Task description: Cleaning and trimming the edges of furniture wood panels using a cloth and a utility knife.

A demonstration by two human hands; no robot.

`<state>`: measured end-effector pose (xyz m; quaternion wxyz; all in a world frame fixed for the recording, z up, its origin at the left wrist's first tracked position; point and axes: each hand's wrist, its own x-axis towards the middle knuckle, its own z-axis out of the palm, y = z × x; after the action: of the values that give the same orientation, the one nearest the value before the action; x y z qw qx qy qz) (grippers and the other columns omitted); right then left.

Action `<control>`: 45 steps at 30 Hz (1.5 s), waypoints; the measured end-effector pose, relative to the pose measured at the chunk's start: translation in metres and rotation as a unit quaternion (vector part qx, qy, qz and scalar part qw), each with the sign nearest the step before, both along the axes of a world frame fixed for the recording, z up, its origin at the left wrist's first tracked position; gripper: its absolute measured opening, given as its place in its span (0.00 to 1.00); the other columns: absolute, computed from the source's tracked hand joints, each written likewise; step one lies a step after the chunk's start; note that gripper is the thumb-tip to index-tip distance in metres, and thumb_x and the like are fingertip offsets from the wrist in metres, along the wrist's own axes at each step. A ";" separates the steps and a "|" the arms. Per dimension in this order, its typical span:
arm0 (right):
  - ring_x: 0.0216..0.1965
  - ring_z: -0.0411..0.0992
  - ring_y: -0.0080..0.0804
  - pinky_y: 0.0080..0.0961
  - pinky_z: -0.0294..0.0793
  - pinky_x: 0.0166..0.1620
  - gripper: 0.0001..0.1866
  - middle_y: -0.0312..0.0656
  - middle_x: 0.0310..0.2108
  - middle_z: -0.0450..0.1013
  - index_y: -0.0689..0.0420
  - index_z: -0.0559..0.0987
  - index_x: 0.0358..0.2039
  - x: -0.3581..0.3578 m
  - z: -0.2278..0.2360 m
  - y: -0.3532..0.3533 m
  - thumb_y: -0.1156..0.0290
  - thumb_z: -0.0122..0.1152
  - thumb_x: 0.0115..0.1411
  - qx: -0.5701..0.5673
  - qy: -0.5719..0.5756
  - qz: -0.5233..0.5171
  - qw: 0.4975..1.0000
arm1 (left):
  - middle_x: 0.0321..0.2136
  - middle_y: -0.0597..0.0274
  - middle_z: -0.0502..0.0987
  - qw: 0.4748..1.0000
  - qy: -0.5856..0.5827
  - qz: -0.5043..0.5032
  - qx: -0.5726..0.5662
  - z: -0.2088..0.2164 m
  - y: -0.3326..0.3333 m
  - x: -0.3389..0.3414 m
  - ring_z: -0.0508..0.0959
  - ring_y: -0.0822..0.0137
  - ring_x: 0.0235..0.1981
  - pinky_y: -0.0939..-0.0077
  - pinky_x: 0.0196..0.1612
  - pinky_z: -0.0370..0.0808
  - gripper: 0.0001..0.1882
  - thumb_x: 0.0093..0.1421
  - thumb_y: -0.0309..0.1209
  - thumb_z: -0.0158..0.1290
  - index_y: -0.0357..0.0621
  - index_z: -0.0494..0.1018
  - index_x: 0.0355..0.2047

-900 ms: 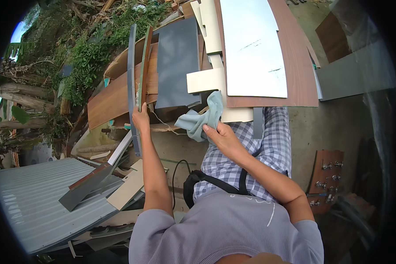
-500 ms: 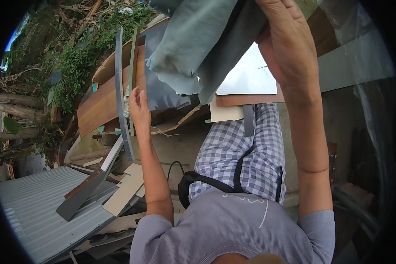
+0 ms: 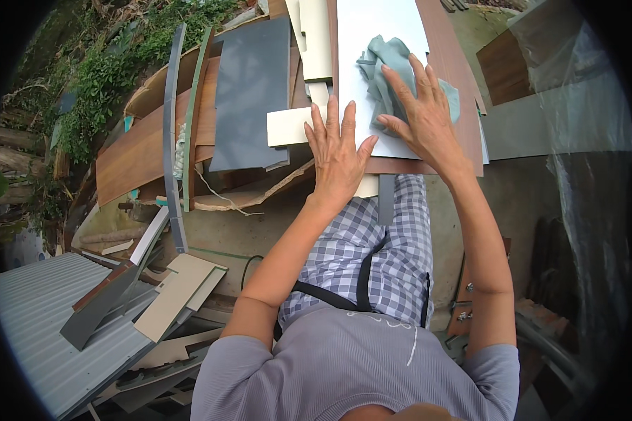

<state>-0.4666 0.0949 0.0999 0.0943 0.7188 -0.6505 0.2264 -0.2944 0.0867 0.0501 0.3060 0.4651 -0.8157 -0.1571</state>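
Note:
A crumpled grey-green cloth [image 3: 386, 95] lies on a glossy white panel [image 3: 361, 28]. On the cloth rests my right hand [image 3: 432, 126], open, fingers spread and pressed down over it. My left hand [image 3: 336, 158] is also open, its fingers stretched flat at the panel's left edge and overlapping a short cream strip [image 3: 284, 128]. Beneath the white panel is a larger brown wood-grain board [image 3: 460, 105]. Longer cream strips [image 3: 314, 45] lie beyond my left fingertips.
A dark grey panel [image 3: 249, 91] lies to the left, beside curved grey [image 3: 172, 112] and green [image 3: 198, 119] strips. Offcuts [image 3: 179, 295] lie on corrugated metal sheeting [image 3: 42, 302] at lower left. Clear plastic sheeting [image 3: 576, 140] hangs at right.
The cloth, held up high before, is now down on the white panel under my right hand. My left hand has moved right, from beside the green strip to the panel's edge.

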 end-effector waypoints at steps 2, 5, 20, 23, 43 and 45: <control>0.64 0.49 0.55 0.60 0.55 0.59 0.30 0.46 0.62 0.55 0.34 0.63 0.60 -0.001 -0.018 -0.007 0.52 0.58 0.57 0.038 -0.018 0.019 0.999 | 0.64 0.45 0.49 1.000 -0.011 -0.002 -0.002 -0.007 -0.001 -0.006 0.45 0.36 0.64 0.36 0.61 0.43 0.31 0.63 0.47 0.44 0.44 0.56 0.62; 0.64 0.50 0.49 0.58 0.53 0.60 0.22 0.35 0.63 0.55 0.34 0.68 0.57 -0.004 -0.026 -0.013 0.54 0.51 0.62 0.061 0.051 0.027 0.996 | 0.65 0.47 0.49 1.000 -0.021 0.003 0.018 -0.008 0.000 -0.004 0.47 0.35 0.64 0.35 0.60 0.45 0.30 0.63 0.45 0.45 0.44 0.58 0.61; 0.49 0.67 0.45 0.33 0.65 0.53 0.23 0.46 0.50 0.68 0.52 0.69 0.56 -0.027 0.049 0.024 0.68 0.55 0.59 0.069 -0.154 -0.013 0.986 | 0.65 0.49 0.48 0.999 0.013 0.018 0.028 -0.004 0.004 -0.004 0.53 0.37 0.62 0.37 0.61 0.48 0.25 0.64 0.35 0.43 0.43 0.60 0.60; 0.50 0.66 0.47 0.33 0.65 0.53 0.24 0.43 0.52 0.67 0.50 0.70 0.55 0.009 0.018 0.043 0.68 0.58 0.57 0.132 0.004 0.080 0.988 | 0.65 0.50 0.49 0.999 0.029 0.014 0.032 -0.004 0.004 -0.008 0.54 0.38 0.61 0.38 0.61 0.49 0.25 0.63 0.33 0.43 0.42 0.60 0.60; 0.64 0.53 0.43 0.51 0.52 0.63 0.26 0.35 0.63 0.56 0.40 0.65 0.60 0.004 -0.006 -0.075 0.60 0.53 0.60 0.128 0.089 0.149 0.976 | 0.62 0.42 0.51 0.992 0.111 0.017 0.059 -0.002 0.005 -0.005 0.54 0.46 0.63 0.41 0.63 0.46 0.37 0.57 0.28 0.49 0.38 0.46 0.64; 0.64 0.52 0.44 0.52 0.51 0.63 0.23 0.36 0.63 0.55 0.39 0.63 0.60 -0.016 -0.011 -0.119 0.58 0.46 0.64 0.113 0.092 0.121 0.982 | 0.63 0.44 0.49 0.993 0.096 0.004 0.074 0.000 0.006 -0.002 0.52 0.47 0.64 0.40 0.62 0.46 0.36 0.57 0.27 0.49 0.38 0.47 0.63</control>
<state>-0.4824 -0.0245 0.0889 0.0438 0.8159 -0.5689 0.0937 -0.2966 0.0927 0.0501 0.3479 0.4724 -0.7671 -0.2596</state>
